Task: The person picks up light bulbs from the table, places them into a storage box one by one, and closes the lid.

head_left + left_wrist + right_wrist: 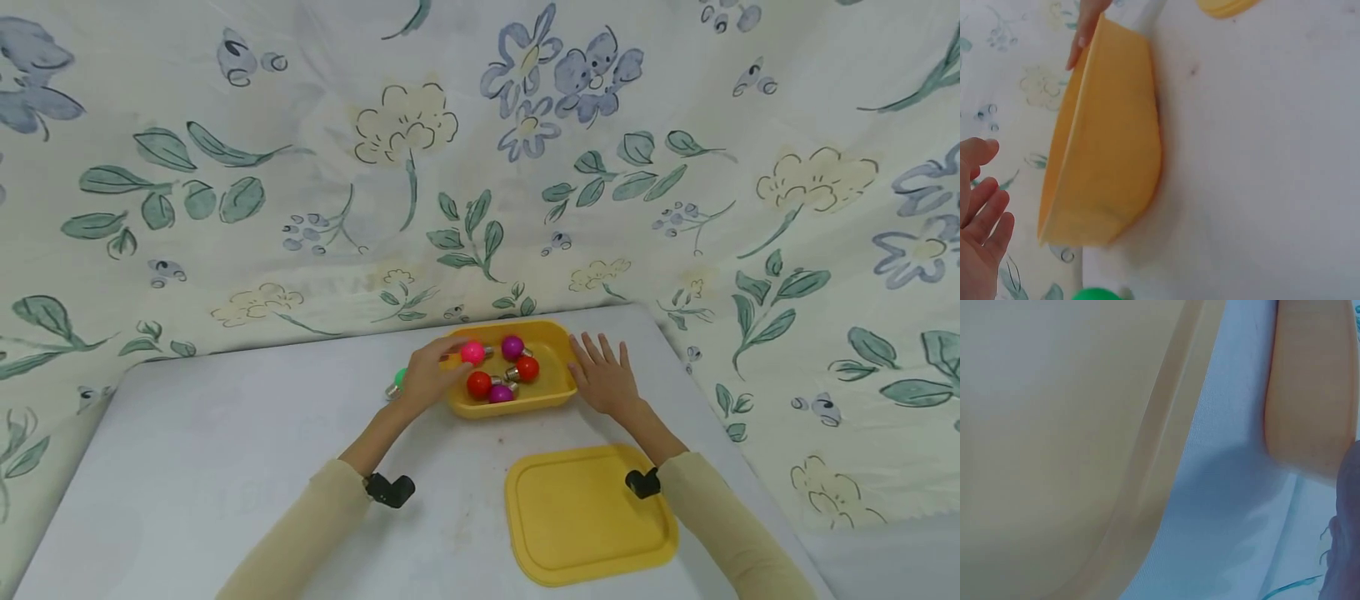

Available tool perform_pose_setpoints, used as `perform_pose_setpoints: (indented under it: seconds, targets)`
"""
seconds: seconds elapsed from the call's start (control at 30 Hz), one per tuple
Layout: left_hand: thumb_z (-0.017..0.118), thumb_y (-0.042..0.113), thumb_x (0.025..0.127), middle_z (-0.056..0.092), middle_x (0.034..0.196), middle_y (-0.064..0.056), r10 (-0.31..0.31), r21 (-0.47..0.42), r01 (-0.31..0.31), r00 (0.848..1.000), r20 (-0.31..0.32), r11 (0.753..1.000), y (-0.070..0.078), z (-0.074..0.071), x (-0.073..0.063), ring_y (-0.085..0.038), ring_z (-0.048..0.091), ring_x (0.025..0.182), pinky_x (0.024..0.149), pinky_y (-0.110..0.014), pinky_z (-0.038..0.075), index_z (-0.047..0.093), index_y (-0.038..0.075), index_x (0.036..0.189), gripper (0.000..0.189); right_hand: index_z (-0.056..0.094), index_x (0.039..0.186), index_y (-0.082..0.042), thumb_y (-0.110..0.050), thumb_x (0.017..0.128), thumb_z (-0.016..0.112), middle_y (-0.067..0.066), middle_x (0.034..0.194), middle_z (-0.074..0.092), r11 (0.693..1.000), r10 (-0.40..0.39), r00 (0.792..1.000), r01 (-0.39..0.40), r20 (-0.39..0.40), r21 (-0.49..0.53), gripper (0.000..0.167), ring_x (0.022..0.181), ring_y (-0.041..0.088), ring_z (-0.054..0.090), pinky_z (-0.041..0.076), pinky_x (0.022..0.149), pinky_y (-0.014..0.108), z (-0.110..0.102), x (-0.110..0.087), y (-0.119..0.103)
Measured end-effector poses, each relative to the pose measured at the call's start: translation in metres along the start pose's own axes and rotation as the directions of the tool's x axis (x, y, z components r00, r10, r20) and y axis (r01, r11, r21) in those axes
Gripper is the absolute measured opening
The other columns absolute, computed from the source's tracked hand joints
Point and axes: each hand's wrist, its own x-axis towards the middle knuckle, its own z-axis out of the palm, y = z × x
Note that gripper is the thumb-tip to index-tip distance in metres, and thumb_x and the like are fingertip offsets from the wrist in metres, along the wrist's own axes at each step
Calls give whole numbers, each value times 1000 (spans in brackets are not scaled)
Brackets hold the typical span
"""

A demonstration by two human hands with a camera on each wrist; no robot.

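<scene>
Lowest in the head view I saw two cream sleeves (315,517), one left of bottom centre and one at lower right, each with a small black device (393,492) at its wrist. At lower right, partly under the right forearm, a flat yellow lid (585,508) lay on the white table (225,433). Beyond it, just right of centre, sat a yellow tray (557,367) of coloured bulbs. The right hand (606,379) lay at its right edge, fingers straight and spread. The left hand (432,375) reached over its left end; through the left wrist camera I made out fingers loosely curved and slightly apart, though I could not tell whether they touched the pink bulb (472,353) beside them. Two red bulbs (478,385) and two purple bulbs (513,347) shared the tray. A green bulb (401,379) lay left of it, partly hidden by the left hand. Floral cloth (465,150) filled the upper frame
</scene>
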Motion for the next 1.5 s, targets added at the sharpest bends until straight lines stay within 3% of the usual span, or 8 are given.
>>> perform_pose_setpoints:
  seconds: [0.1, 0.33, 0.53, 0.7, 0.9, 1.0, 1.27, 1.5]
  targets:
    - [75, 5, 89, 64, 126, -21, -3, 26, 4, 999, -37, 1000, -10, -12, -13, -36, 61, 114, 96, -48, 51, 62, -6, 127, 42, 17, 161, -14, -40, 109, 26, 14, 163, 18, 1000, -2, 1000, 2, 4, 0, 58, 150, 39, 6, -5, 116, 63, -1, 0, -1]
    - [74, 9, 90, 62, 130, -19, -94, 63, 101, 991, -98, 993, -31, -34, -41, -36, 57, 120, 100, -49, 48, 62, -3, 129, 43, 18, 161, -13, -40, 109, 28, 15, 163, 21, 1000, -8, 1000, 8, -8, -13, 58, 149, 40, 10, -1, 116, 64, -2, -1, -1]
    - [75, 5, 89, 60, 131, -21, -72, 88, 85, 987, -140, 992, -53, -45, -62, -39, 53, 124, 102, -53, 45, 61, -4, 129, 44, 17, 161, -14, -40, 109, 27, 14, 163, 18, 1000, -5, 1000, 5, -1, -13, 58, 150, 40, 9, -3, 116, 64, -1, -1, 0]
    - [75, 6, 90, 56, 135, -23, -132, 90, 145, 982, -135, 985, -66, -48, -72, -42, 51, 126, 102, -55, 45, 59, -2, 132, 46, 16, 161, -15, -40, 110, 26, 14, 163, 18, 1000, -3, 1000, 3, -2, -8, 58, 150, 40, 8, -4, 116, 63, 0, -1, 0]
    - [73, 15, 92, 51, 141, -25, -274, 36, 279, 955, -112, 960, -73, -49, -78, -43, 50, 128, 104, -53, 44, 52, -2, 139, 54, 17, 161, -15, -40, 109, 28, 14, 163, 19, 1000, -12, 1000, 12, -15, -6, 58, 150, 40, 8, -1, 116, 64, 0, -1, 0]
    - [72, 15, 93, 50, 144, -24, -315, 16, 318, 945, -90, 948, -76, -49, -80, -42, 49, 129, 105, -52, 42, 51, -1, 141, 55, 18, 161, -14, -40, 109, 28, 14, 163, 20, 1000, -15, 1000, 15, -18, -2, 58, 149, 40, 10, -1, 116, 64, 0, -1, 0]
    - [72, 8, 91, 50, 143, -24, -323, -22, 322, 945, -57, 946, -86, -46, -80, -41, 49, 130, 107, -48, 42, 51, -2, 141, 55, 19, 160, -14, -39, 109, 29, 15, 163, 21, 1000, -16, 1000, 16, -20, 4, 58, 149, 41, 11, -1, 115, 65, 0, -2, 0]
    - [70, 8, 92, 49, 143, -26, -316, 6, 317, 948, -38, 949, -87, -43, -73, -42, 47, 132, 108, -47, 41, 48, -1, 143, 56, 18, 161, -14, -40, 109, 27, 14, 163, 20, 1000, -8, 1000, 8, -16, 6, 58, 149, 40, 9, -4, 116, 64, 1, -1, 0]
